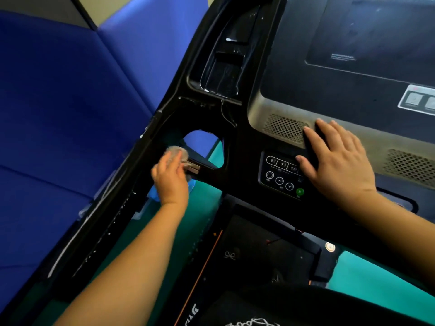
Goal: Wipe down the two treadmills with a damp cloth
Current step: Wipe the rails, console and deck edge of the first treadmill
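We see the left hand [170, 178] squeezing a grey cloth [177, 152] left of the button panel [281, 176]. The right hand [336, 161] lies flat beside the panel, fingers spread.

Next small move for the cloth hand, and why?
Probably slide the left hand with the cloth right along the black handlebar: the cloth sits at its left end, by the opening. The right hand lies flat on the console, seemingly bracing.
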Available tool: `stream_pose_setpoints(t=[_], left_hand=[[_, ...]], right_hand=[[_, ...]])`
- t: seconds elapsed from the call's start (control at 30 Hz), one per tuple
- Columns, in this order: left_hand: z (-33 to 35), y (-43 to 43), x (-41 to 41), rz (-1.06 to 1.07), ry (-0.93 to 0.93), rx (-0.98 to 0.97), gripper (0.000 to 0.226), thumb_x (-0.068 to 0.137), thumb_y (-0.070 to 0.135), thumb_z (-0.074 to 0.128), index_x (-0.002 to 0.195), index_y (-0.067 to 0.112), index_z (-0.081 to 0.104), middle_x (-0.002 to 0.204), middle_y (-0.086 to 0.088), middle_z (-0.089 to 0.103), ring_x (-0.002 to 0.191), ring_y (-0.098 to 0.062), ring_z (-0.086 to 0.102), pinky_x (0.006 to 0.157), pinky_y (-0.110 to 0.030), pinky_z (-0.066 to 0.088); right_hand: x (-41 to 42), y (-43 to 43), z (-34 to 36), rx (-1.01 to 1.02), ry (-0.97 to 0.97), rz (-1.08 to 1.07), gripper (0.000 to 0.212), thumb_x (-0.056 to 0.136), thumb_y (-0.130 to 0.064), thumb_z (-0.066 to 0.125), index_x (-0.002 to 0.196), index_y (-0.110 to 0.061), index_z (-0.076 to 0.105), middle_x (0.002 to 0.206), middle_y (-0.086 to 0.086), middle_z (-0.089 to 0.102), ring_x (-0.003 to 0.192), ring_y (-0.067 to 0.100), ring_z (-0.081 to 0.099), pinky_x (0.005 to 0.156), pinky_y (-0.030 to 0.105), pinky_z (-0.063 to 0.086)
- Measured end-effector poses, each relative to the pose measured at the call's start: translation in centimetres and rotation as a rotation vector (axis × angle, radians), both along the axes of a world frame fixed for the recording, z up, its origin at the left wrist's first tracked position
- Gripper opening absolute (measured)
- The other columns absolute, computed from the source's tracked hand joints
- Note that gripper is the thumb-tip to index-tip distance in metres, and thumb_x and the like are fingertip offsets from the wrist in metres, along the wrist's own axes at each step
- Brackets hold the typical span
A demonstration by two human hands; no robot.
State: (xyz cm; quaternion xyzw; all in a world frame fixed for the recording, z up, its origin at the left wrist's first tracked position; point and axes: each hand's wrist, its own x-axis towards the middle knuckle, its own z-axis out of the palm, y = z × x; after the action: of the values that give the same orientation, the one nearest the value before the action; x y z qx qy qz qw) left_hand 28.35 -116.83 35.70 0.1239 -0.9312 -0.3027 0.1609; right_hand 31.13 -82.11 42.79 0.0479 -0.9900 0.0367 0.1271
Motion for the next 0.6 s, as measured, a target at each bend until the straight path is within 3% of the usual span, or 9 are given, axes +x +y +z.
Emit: stream_pose_setpoints(t=[0.1,0.2,0.27,0.37,0.47,0.6], left_hand=[[0.4,0.8,-0.7,0.118,-0.009,0.036,0.043,0.094,0.003,0.052,0.134,0.02,0.056,0.143,-0.002,0.045,0.123,-0.012,0.035,0.105,-0.021,0.035],[0.0,2.6,0.5,0.036,-0.02,-0.038,0.043,0.093,0.001,0.053,0.131,0.019,0.058,0.146,-0.003,0.043,0.126,-0.026,0.037,0.103,-0.033,0.04],[0.3,1.6,0.2,-0.054,-0.057,-0.107,0.043,0.092,0.002,0.054,0.131,0.02,0.058,0.145,-0.003,0.043,0.125,-0.027,0.039,0.102,-0.038,0.043],[2.1,-0.1,-2.0,0.025,-0.16,-0.162,0.035,0.096,0.018,0.047,0.13,0.022,0.055,0.139,-0.004,0.042,0.122,-0.029,0.042,0.097,-0.045,0.043],[3.7,0.9,-3.5,0.006,-0.253,-0.295,0.03,0.1,0.024,0.039,0.124,0.015,0.054,0.134,-0.009,0.043,0.119,-0.031,0.041,0.096,-0.047,0.039],[4.1,-0.1,-5.1,-0.097,-0.308,-0.384,0.032,0.095,0.024,0.039,0.119,0.014,0.057,0.127,-0.007,0.05,0.114,-0.026,0.039,0.095,-0.039,0.036]], right_hand=[[0.0,-0.2,0.1,0.0,-0.009,-0.017,0.067,0.091,-0.054,0.036,0.146,-0.017,0.035,0.152,0.014,0.033,0.141,0.033,0.025,0.115,0.048,0.02],[0.0,-0.2,0.2,-0.001,-0.013,-0.028,0.068,0.09,-0.055,0.036,0.146,-0.017,0.035,0.152,0.014,0.033,0.141,0.033,0.025,0.115,0.047,0.02],[-0.1,-0.3,0.3,-0.002,-0.007,-0.033,0.068,0.089,-0.054,0.037,0.146,-0.016,0.037,0.151,0.014,0.034,0.14,0.034,0.026,0.115,0.047,0.021],[-0.1,-0.4,0.3,0.0,-0.011,-0.04,0.068,0.088,-0.054,0.04,0.145,-0.017,0.038,0.151,0.014,0.034,0.14,0.034,0.027,0.114,0.047,0.021],[0.0,-0.4,0.3,-0.001,0.002,-0.048,0.068,0.087,-0.053,0.042,0.145,-0.017,0.039,0.151,0.014,0.035,0.139,0.034,0.029,0.114,0.047,0.021],[-0.1,-0.4,0.4,-0.001,-0.004,-0.054,0.068,0.087,-0.054,0.043,0.145,-0.018,0.039,0.151,0.013,0.035,0.139,0.033,0.029,0.113,0.048,0.023]])
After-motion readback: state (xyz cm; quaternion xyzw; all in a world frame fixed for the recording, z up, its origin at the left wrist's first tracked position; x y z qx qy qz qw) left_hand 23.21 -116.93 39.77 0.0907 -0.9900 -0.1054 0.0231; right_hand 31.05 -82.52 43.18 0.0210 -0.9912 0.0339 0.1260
